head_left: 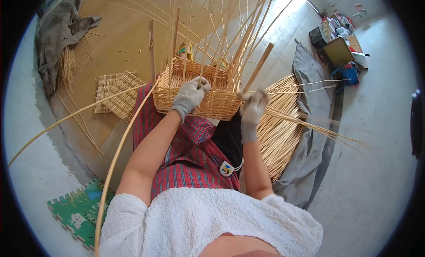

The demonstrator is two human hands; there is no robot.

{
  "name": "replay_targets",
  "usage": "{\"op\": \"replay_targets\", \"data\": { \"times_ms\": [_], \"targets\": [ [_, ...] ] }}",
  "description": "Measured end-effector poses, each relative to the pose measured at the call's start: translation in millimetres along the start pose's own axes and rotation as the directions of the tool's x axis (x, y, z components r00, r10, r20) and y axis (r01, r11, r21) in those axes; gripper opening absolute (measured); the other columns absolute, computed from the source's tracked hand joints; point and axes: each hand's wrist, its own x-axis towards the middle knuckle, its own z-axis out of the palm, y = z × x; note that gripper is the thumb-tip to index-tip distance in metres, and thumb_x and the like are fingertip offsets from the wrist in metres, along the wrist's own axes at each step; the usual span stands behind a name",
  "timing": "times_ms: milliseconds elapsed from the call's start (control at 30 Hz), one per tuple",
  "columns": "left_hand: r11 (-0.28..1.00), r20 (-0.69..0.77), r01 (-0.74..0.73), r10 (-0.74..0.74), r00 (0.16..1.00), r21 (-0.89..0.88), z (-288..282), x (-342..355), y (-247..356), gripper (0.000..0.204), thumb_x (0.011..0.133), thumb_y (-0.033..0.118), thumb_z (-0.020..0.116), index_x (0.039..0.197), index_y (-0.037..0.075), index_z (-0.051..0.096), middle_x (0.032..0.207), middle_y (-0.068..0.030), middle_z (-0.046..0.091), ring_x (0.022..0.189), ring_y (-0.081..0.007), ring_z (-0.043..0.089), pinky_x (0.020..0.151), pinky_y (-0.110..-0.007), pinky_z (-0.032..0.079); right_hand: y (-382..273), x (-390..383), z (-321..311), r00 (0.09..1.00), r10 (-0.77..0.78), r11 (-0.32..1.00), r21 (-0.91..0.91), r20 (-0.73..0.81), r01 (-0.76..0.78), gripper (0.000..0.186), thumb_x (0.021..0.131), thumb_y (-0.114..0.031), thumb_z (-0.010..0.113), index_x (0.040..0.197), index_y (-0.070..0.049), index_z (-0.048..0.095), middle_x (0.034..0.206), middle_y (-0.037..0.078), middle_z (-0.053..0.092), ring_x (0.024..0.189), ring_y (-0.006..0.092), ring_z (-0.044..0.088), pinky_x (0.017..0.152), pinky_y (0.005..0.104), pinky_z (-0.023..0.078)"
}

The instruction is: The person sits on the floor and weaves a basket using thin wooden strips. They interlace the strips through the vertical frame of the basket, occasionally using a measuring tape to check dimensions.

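Note:
A half-woven rectangular wicker basket (217, 107) rests at my lap, its long thin stakes rising from the walls. My left hand (191, 95), in a pale grey glove, is closed on the near wall's top edge, the fingertips beside an upright stake. At the basket's right corner my gloved right hand (253, 107) is somewhat blurred, its fingers curled around a thin willow rod (305, 84) that trails off to the right. Wooden sticks stand at the corners, one of them a thick stick (259, 67) leaning right.
A large bundle of rods (281, 128) lies on grey cloth (312, 111) to the right. Woven panels (117, 93) lie on the left. Long rods (113, 168) sweep past my left arm. A green foam mat (79, 212) is lower left; boxes and clutter (338, 49) stand far right.

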Motion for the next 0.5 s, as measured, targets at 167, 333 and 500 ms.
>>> {"op": "replay_targets", "data": {
  "times_ms": [167,333,500],
  "targets": [
    [0.665,-0.381,-0.651,0.746,0.546,0.367,15.5,-33.8,48.5,0.031,0.101,0.008,0.060,0.132,0.007,0.054,0.099,-0.0194,0.069,0.088,-0.0248,0.067,0.083,-0.035,0.055,-46.4,-33.8,-59.3,0.929,0.228,0.939,-0.186,-0.290,-0.289,0.026,0.107,-0.019,0.054,0.129,-0.006,0.057,0.106,0.012,0.071,0.096,0.0222,0.073,0.056,0.0238,0.055],
    [0.886,0.054,-0.383,0.383,0.922,0.259,78.3,29.7,2.5,0.024,0.103,0.027,0.060,0.108,0.005,0.063,0.087,-0.0158,0.067,0.074,-0.0216,0.067,0.072,-0.037,0.054,-44.2,40.9,-27.9,0.897,-0.425,0.632,-0.669,0.125,0.393,0.033,0.100,-0.004,0.056,0.132,-0.005,0.057,0.124,0.018,0.067,0.112,0.0261,0.068,0.082,0.0345,0.061],
    [0.984,-0.013,-0.159,0.161,0.987,0.083,82.2,4.4,27.8,0.022,0.101,0.027,0.064,0.111,0.007,0.064,0.085,-0.0099,0.069,0.065,-0.0228,0.067,0.065,-0.039,0.054,-48.7,138.0,20.3,0.893,-0.436,0.783,-0.444,0.111,0.437,0.039,0.099,-0.008,0.055,0.138,-0.010,0.054,0.122,0.013,0.065,0.108,0.0230,0.067,0.089,0.0403,0.059]
  ]
}}
